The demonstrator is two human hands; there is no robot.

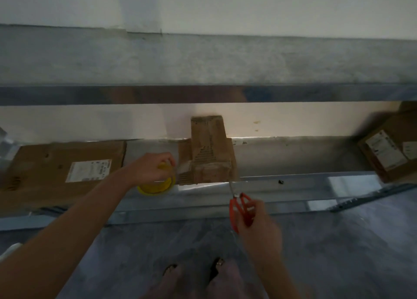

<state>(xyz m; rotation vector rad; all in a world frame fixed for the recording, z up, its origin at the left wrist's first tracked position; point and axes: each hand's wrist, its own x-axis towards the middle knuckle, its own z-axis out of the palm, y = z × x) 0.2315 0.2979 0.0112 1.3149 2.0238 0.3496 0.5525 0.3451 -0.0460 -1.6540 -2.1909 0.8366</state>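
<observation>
2 arms outstretched, left hand (153,166) and right hand (259,222) with curled fingers.

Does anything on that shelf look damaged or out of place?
The middle cardboard box, by the scissors, looks battered: its skin is peeled, baring the corrugation. The labelled box at far right sits askew, one corner overhanging the front edge of the shelf.

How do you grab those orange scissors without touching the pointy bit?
Take the orange scissors by the two handle loops, coming from the near side. The thin metal blades point away toward the cardboard box, so the loops face the person. The right hand grips them there.
</observation>
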